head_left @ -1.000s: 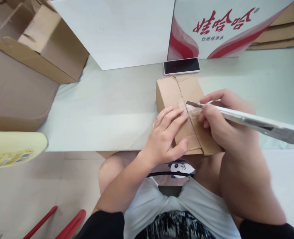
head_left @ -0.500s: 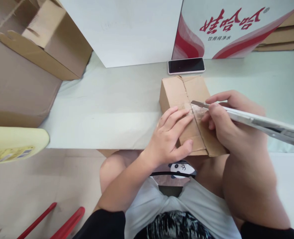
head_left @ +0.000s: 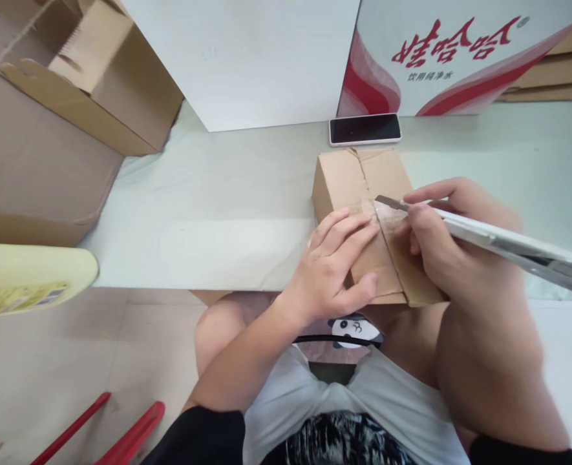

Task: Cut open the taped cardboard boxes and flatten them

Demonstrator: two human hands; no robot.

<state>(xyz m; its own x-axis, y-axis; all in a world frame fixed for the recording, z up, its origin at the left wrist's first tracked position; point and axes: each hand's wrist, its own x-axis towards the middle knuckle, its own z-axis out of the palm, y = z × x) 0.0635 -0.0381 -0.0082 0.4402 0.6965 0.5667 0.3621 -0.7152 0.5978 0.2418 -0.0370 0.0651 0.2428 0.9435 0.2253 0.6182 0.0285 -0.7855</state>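
Observation:
A small brown cardboard box (head_left: 338, 174) lies at the table's front edge, a seam running along its top and clear tape (head_left: 387, 216) across the middle of that seam. My left hand (head_left: 337, 265) rests on the box's left part, fingers stretched out over the top and thumb apart. In my right hand (head_left: 453, 239) is a utility knife (head_left: 489, 240), gripped between thumb and fingers over the right flap. Its blade points left, with the tip at the taped seam. The fingers' undersides are partly hidden by the hand and knife.
Behind the box lies a phone (head_left: 366, 129), in front of a large white carton (head_left: 266, 64) with red lettering. Open cardboard boxes (head_left: 135, 84) stand at the left, near a pale yellow container (head_left: 33, 271). Flattened cardboard (head_left: 552, 68) is stacked at the back right.
The whole view has shifted very slightly. Hands, knife and box keep almost the same places, with the blade tip still at the taped seam.

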